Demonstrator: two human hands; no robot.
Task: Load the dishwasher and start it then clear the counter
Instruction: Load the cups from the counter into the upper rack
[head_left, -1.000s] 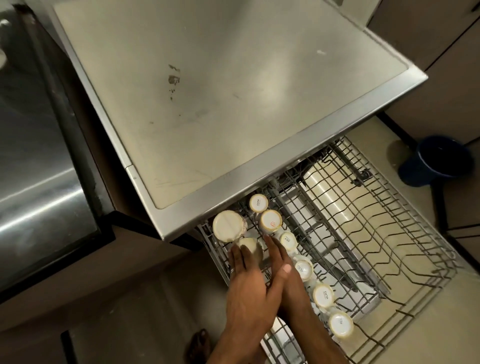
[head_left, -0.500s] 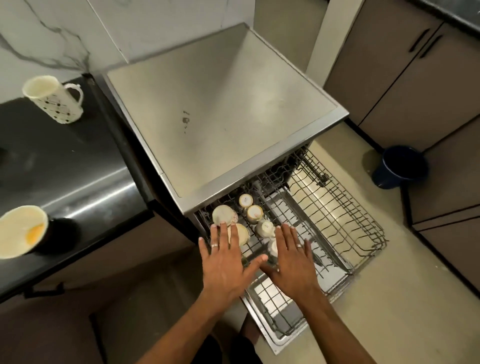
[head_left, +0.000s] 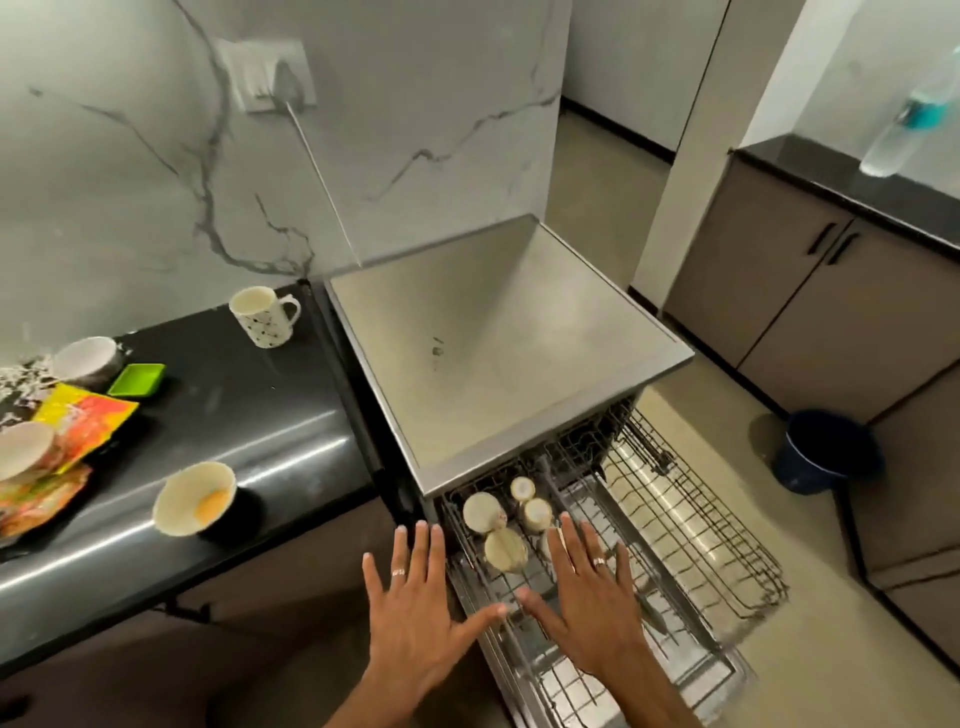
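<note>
Hovering palm-down with fingers straight and spread, my left hand (head_left: 415, 618) and my right hand (head_left: 592, 608) sit side by side above the near end of the pulled-out dishwasher rack (head_left: 691, 525); neither grips anything, and the two thumb tips nearly meet. Each hand carries a ring. The left hand lies over the rack's left edge, the right hand over its wire floor. Just beyond my fingertips, at the rack's left side, inverted cups (head_left: 493, 525) stand close together, bases up. The rest of the rack to the right is bare wire. The dishwasher (head_left: 498, 332) stands with its flat steel top directly above the rack's far end. To the left, the black tabletop (head_left: 249, 415) carries a spotted mug (head_left: 264, 317) near the wall, a bowl (head_left: 195, 498) near the front edge with a yellow smear inside, a green tray (head_left: 137, 379), further bowls and bright wrappers (head_left: 78, 421). A dark bucket (head_left: 826, 452) stands on the floor well right of the rack, beside the cabinets.
</note>
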